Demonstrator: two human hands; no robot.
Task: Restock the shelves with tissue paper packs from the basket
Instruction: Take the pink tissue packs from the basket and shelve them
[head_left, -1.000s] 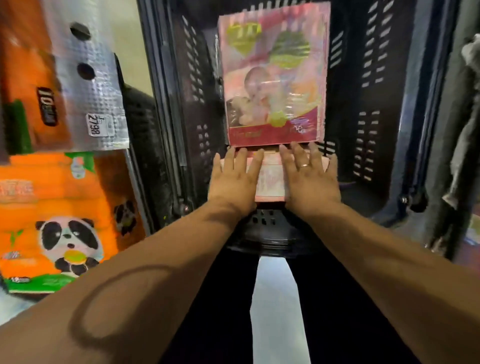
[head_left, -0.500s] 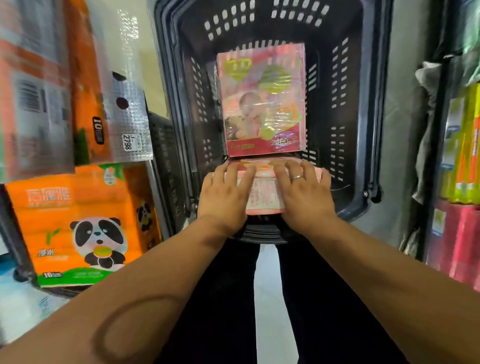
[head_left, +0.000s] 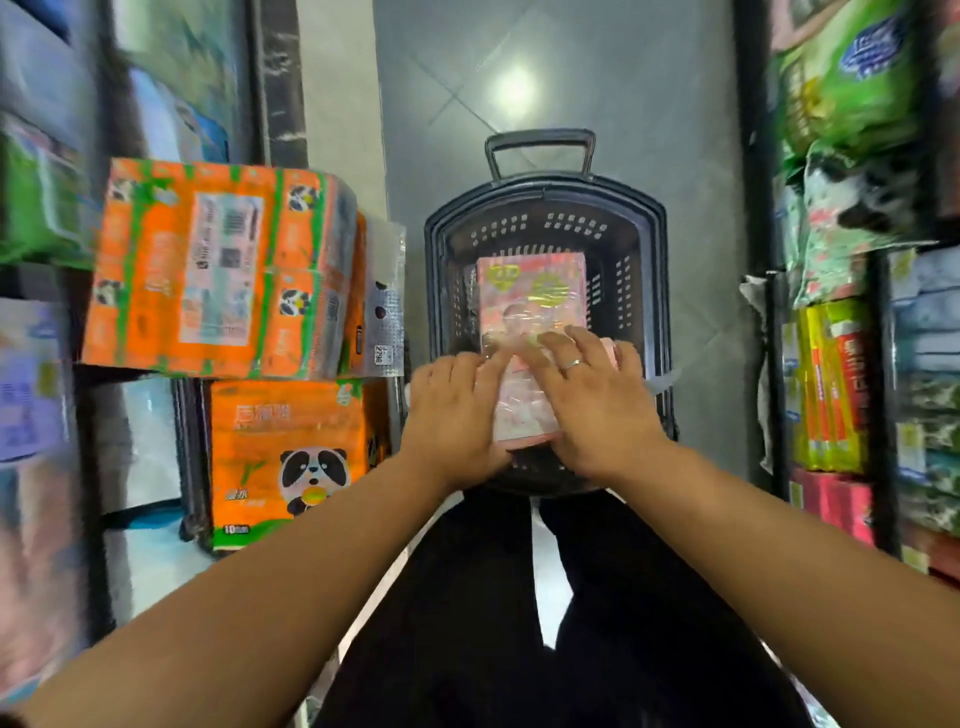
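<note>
Two packs: both pink tissue packs are in the basket (head_left: 618, 291); the near pack (head_left: 522, 410) is at its near edge under our left hand (head_left: 457, 410) and right hand (head_left: 592, 410), and the far pack (head_left: 532, 296) lies flat in the middle beyond it
What changed: a second ago we looked closely down into the basket; now our view has drawn back, so the handle (head_left: 540, 143) at its far edge and the shelves on either side show, while both hands have stayed on the near pack
Meaning: we judge the lift has barely begun, if at all, and nothing has reached a shelf
Left grip: spread, fingers straight, resting on the near pack's left part
Right grip: spread flat over its right part, fingertips at the far pack's near edge; the thumbs are hidden, so we cannot tell whether they hook the sides
Basket contents: we see only these two packs inside the dark slotted walls
Left shelf: orange panda packs (head_left: 218, 275) stacked beside the basket
Right shelf: mixed packs (head_left: 831, 389), blurred
</note>
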